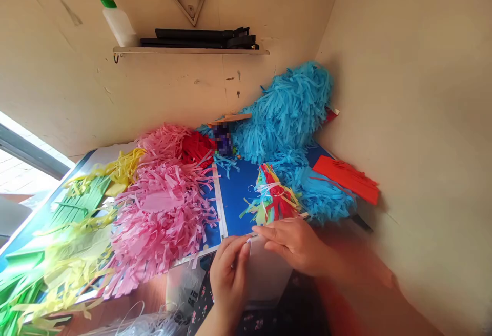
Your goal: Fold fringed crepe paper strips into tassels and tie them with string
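Note:
A whitish, flat sheet (pixel 268 277) lies over my lap at the table's front edge. At its upper left corner my left hand (pixel 229 269) is closed, thumb and fingers pinching the edge, where a small folded or rolled bit shows pale. My right hand (pixel 295 243) rests across the sheet's top right edge with its fingers stretched out and flat. Just beyond the hands, a bundle of multicoloured fringed paper strips (pixel 274 195), red, yellow, green and blue with white ties, sits on the blue table (pixel 236 192). Whether the sheet is paper or plastic I cannot tell.
Pink fringed paper (pixel 165 202) is heaped at left, with yellow strips (pixel 84 254) and green strips (pixel 23 284) beyond it. Blue fringe (pixel 288 110) piles up against the wall near red paper (pixel 346 177). A glue bottle (pixel 119 25) stands on the shelf (pixel 192 50). Clear plastic strands (pixel 154 323) lie below.

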A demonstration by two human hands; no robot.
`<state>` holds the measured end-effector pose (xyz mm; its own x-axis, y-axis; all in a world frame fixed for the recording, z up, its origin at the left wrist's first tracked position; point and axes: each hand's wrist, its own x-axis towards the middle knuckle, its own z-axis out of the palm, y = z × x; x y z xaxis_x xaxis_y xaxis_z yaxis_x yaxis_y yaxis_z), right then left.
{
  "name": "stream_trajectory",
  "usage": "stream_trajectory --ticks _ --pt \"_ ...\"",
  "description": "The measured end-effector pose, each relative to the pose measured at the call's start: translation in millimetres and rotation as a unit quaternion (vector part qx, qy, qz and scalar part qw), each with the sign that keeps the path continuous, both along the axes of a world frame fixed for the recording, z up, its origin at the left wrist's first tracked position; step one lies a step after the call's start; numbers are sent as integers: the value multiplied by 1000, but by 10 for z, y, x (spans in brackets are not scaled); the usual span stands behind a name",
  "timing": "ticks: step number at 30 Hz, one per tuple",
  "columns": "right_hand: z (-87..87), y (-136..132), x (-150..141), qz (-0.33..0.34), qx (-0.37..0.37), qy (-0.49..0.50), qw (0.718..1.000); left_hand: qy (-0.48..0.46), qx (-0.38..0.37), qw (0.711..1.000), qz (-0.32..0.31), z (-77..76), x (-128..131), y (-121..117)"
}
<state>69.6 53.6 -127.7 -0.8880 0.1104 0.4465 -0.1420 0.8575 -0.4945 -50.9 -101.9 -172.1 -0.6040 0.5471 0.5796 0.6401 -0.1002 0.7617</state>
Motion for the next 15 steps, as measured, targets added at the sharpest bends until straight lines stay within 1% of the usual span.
stream_trajectory --ticks 3,5,9,12,14,15 --pt "52 -17 -43 2 -85 10 996 -8 -21 1000 -17 69 5 -18" --pt "60 -35 -76 2 -108 21 994 -15 -23 1000 -13 94 24 -35" --pt "5 -115 -152 -11 -78 57 995 -24 -10 1000 -1 112 46 -37" --pt "-27 -166 -196 -29 -53 76 995 -15 -19 1000 2 102 12 -25" --pt "-2 -131 -193 -40 -60 55 996 -9 -42 999 -9 82 -43 -35" --pt "23 -83 -176 -44 -76 25 996 -9 -55 998 -13 69 -78 -49"
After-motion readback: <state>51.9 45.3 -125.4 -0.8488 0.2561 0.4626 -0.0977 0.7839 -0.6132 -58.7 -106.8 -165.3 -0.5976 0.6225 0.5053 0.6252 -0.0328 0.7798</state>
